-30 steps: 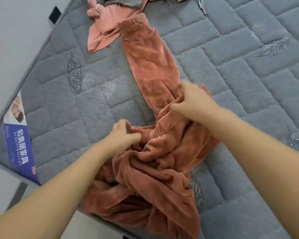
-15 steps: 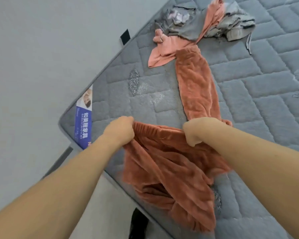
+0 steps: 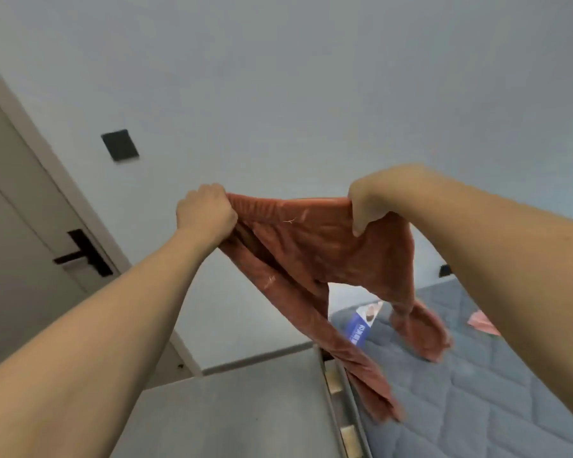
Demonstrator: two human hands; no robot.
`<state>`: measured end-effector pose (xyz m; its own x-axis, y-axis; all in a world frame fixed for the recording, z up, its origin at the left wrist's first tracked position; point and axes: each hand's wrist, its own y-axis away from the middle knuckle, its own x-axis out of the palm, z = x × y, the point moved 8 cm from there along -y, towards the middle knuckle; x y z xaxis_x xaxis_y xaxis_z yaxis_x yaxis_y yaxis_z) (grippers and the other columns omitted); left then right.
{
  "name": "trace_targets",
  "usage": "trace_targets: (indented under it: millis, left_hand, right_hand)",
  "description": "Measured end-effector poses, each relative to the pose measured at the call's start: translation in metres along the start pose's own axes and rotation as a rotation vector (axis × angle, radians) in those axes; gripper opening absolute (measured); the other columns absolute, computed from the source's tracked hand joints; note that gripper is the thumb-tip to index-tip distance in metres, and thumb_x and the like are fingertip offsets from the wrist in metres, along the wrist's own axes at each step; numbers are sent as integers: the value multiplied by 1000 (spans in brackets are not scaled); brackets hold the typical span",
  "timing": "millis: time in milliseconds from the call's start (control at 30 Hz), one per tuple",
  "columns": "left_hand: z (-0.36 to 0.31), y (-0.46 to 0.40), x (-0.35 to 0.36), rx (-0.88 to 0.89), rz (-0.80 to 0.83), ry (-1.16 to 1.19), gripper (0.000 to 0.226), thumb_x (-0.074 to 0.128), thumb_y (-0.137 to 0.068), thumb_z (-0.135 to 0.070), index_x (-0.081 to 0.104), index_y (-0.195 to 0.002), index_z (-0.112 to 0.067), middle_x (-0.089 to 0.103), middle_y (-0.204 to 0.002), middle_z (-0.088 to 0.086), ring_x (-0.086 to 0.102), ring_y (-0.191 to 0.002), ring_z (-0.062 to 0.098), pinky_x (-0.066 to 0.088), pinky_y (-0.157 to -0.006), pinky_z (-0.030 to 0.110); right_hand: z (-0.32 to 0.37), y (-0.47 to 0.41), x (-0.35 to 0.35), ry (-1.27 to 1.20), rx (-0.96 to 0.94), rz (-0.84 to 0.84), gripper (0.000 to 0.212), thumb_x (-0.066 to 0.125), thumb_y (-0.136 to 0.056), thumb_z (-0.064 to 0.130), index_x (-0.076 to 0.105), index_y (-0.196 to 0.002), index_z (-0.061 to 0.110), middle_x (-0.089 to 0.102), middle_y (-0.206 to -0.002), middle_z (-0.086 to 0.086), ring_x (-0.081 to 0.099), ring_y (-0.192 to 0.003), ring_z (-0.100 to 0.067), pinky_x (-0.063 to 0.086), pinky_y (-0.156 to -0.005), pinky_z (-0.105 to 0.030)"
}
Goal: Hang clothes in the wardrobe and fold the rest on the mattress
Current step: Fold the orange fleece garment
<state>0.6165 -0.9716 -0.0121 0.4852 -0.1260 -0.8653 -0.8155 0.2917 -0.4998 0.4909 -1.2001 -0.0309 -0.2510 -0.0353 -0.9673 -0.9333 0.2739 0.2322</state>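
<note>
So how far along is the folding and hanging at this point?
Nothing in view looks finished: no folded stack and no wardrobe show. In hand: the left hand and right hand grip the waistband of the rust-coloured fleece trousers, held up stretched between them, legs hanging over the mattress. Left: fold these trousers, plus at least the pink garment lying on the mattress behind the right arm.

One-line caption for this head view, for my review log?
Left hand and right hand grip the waistband of rust-orange fleece trousers, held up with legs dangling over the grey mattress.
</note>
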Motion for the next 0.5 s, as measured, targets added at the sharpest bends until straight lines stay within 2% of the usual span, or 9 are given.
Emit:
trace_targets:
  millis: [67, 133, 167, 200, 267, 333, 400, 467, 500]
  left_hand:
    - [26, -15, -80, -17, -162, -40, 28, 47, -81, -8, 54, -107, -1, 57, -113, 22, 55, -105, 44, 44, -85, 47]
    - [53, -22, -142, -72, -336, 16, 30, 46, -75, -3, 54, -104, 0, 56, -111, 23, 53, -101, 45, 43, -81, 48]
    - [66, -23, -157, -105, -351, 51, 31, 46, -74, -2, 54, -104, 0, 56, -112, 23, 53, -102, 45, 43, -80, 47]
    - [72, -23, -160, -105, -276, 36, 30, 45, -76, -3, 54, -105, -2, 57, -114, 22, 53, -105, 44, 43, -80, 46]
    - [79, -18, -144, -44, -15, -51, 24, 45, -81, -7, 54, -103, -9, 60, -118, 19, 57, -108, 41, 42, -77, 40]
    - [99, -13, -150, -61, -33, -9, 17, 46, -80, -8, 53, -95, -11, 62, -113, 18, 59, -104, 40, 40, -74, 37]
    - [129, -15, -165, -124, -109, 41, 13, 45, -78, -8, 51, -89, -11, 63, -108, 19, 58, -97, 40, 42, -73, 37]
    - [158, -11, -165, -190, -19, 92, 13, 43, -78, -13, 52, -87, -9, 63, -107, 20, 57, -91, 38, 40, -72, 34]
    - [172, -9, -164, -229, 14, 154, 19, 41, -75, -18, 53, -86, -7, 63, -104, 20, 56, -88, 37, 39, -71, 33]
  right_hand:
    - [16, 26, -77, 5, 7, -138, 49, 77, -74, 47, 66, -113, 19, 66, -116, -7, 64, -101, -33, 52, -92, -41]
    - [21, 49, -149, -56, -7, -475, 40, 73, -80, 38, 63, -112, 18, 65, -111, -8, 62, -98, -34, 48, -81, -36]
    - [23, 58, -168, -66, -2, -590, 36, 71, -81, 36, 63, -111, 18, 63, -105, -7, 60, -93, -33, 46, -76, -35]
    - [29, 62, -171, -31, 7, -555, 37, 72, -80, 38, 63, -111, 19, 61, -100, -5, 59, -90, -32, 48, -77, -36]
    - [44, 57, -141, 105, 34, -208, 49, 76, -74, 51, 66, -111, 21, 63, -102, -3, 62, -93, -30, 52, -88, -39]
    - [60, 53, -115, 62, 28, -43, 57, 77, -71, 57, 67, -111, 18, 68, -107, -3, 66, -96, -30, 53, -93, -41]
    - [72, 51, -128, -278, -55, -157, 50, 80, -73, 48, 68, -107, 13, 72, -102, -6, 70, -89, -29, 59, -82, -40]
    - [77, 49, -145, -692, -143, -222, 36, 83, -75, 38, 70, -98, 14, 75, -91, -5, 72, -79, -24, 60, -64, -32]
    - [77, 49, -150, -849, -174, -213, 32, 83, -75, 35, 71, -96, 14, 77, -88, -4, 74, -78, -22, 59, -62, -29]
